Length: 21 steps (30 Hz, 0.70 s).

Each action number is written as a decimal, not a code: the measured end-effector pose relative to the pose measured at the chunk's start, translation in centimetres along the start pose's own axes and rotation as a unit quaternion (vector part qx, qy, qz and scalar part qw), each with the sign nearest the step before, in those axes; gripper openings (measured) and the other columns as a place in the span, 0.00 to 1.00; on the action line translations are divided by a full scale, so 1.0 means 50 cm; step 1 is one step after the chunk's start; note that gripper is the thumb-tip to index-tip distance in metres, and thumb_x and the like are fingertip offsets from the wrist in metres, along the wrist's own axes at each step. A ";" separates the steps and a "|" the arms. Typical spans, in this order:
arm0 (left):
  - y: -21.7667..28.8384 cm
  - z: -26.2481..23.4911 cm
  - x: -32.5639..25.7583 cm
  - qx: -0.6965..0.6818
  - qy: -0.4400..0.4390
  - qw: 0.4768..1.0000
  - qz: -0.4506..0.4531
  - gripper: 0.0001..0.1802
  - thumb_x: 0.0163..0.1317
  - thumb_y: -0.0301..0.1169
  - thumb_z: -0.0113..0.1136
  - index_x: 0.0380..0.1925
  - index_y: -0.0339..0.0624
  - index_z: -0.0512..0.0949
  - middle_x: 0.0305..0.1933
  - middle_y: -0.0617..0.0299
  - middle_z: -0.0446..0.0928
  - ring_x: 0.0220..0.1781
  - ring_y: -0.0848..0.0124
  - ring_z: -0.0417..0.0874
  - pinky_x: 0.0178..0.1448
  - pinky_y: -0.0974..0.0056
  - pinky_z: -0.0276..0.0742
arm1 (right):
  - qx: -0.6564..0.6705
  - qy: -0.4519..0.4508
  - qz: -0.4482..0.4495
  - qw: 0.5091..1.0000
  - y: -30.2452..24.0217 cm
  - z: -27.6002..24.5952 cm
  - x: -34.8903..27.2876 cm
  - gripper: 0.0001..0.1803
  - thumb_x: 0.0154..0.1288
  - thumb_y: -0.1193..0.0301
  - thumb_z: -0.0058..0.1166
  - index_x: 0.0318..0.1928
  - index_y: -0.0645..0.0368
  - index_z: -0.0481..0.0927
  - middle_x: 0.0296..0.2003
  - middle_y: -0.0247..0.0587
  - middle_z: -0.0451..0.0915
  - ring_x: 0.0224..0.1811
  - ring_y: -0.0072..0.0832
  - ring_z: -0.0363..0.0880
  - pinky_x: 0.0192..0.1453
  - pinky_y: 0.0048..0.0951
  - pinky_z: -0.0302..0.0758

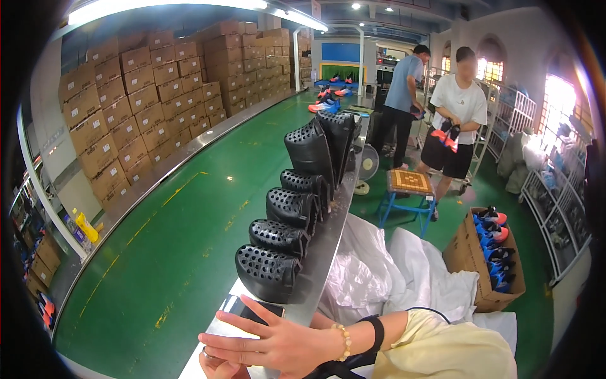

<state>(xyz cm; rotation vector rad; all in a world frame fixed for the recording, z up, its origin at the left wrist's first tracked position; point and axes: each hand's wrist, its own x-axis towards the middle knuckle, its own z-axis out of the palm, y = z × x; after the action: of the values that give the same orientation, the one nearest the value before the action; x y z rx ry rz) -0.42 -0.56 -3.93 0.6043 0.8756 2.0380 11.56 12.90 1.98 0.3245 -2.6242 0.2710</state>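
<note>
My right hand [278, 344] reaches in from the lower right with its fingers spread and pointing left. It wears a bead bracelet and a black wristband, and it holds nothing. It hovers just over the near end of a dark phone [249, 308] lying on the metal ledge [328, 240]. Only a small part of my left hand [218, 367] shows, beneath the right one at the bottom edge, with a ring on one finger. Its grip is hidden. Beyond the phone, several black perforated clogs [268, 271] stand in a row along the ledge.
A wide green conveyor belt [189, 227] runs along the left. Stacked cardboard boxes [139, 101] line the wall behind it. White plastic bags [391, 265], a carton of blue and orange shoes [489, 252], a blue stool [409, 189] and a small fan [368, 165] stand on the right. Two people [457, 114] stand farther back.
</note>
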 end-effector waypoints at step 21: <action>0.023 0.028 0.012 0.112 0.001 0.980 0.164 0.09 0.48 0.17 0.56 0.32 0.30 0.77 0.33 0.59 0.79 0.37 0.71 0.78 0.45 0.67 0.70 | 0.442 0.072 -0.007 0.894 0.004 0.079 0.055 0.61 0.56 0.26 0.32 0.72 0.66 0.45 0.73 0.55 0.44 0.76 0.54 0.34 0.72 0.59 0.28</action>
<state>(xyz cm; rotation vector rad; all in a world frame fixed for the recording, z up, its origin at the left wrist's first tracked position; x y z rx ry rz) -0.37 -0.04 -2.08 0.9208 1.0744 2.2461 7.43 11.63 -0.15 0.5812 -2.1859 1.4270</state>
